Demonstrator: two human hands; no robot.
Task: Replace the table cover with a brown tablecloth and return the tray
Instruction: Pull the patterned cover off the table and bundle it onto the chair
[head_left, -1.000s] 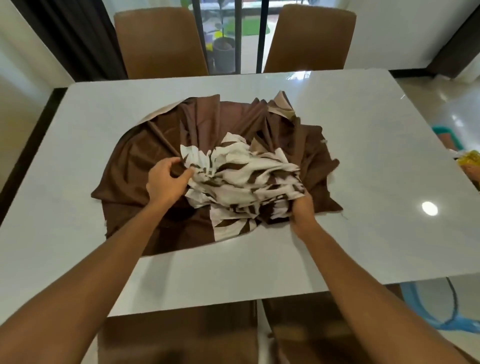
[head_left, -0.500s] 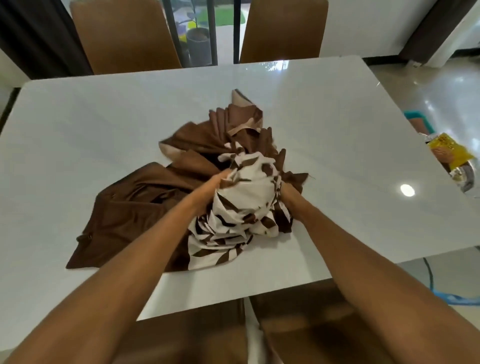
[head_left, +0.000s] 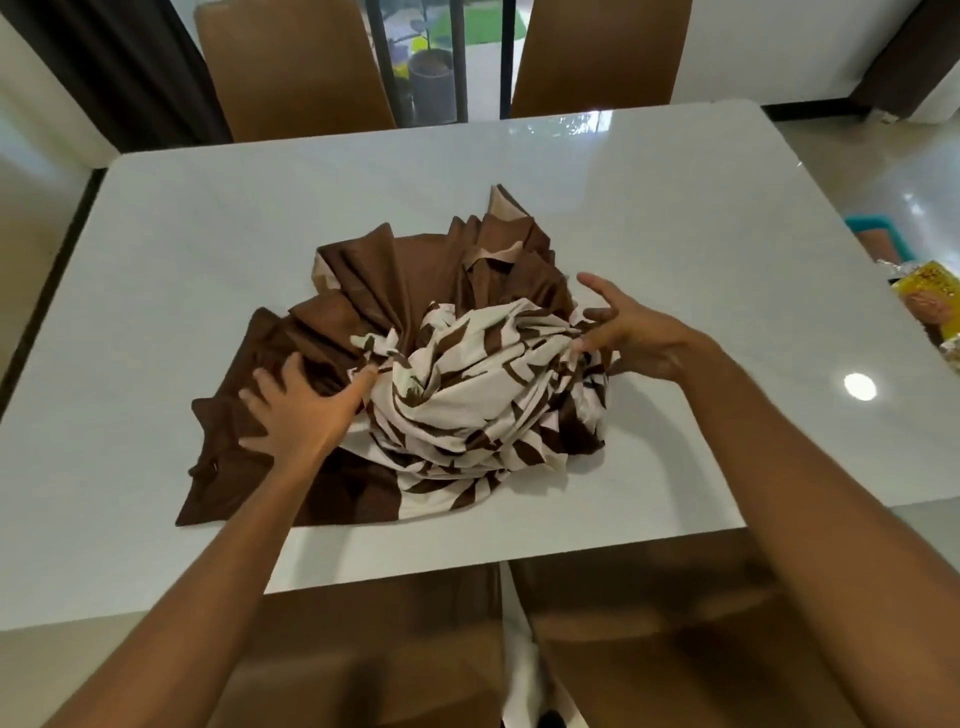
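Note:
A bunched table cover (head_left: 457, 384), plain brown with a white part patterned in brown, lies heaped in the middle of the white table (head_left: 156, 249). My left hand (head_left: 298, 410) rests spread on the brown folds at the heap's left, fingers straight. At the heap's right edge my right hand (head_left: 631, 332) has its fingers spread, the lower fingertips touching the white patterned cloth. No tray is in view.
Two brown chairs (head_left: 291, 67) stand at the table's far side and two more (head_left: 675, 639) at the near edge below my arms. At the right edge are a yellow packet (head_left: 935, 291) and a teal object (head_left: 878, 234) on the floor.
Both hands held the cloth bunched together half a second ago. Now they have moved apart to the heap's sides with fingers spread, and the heap has loosened and widened.

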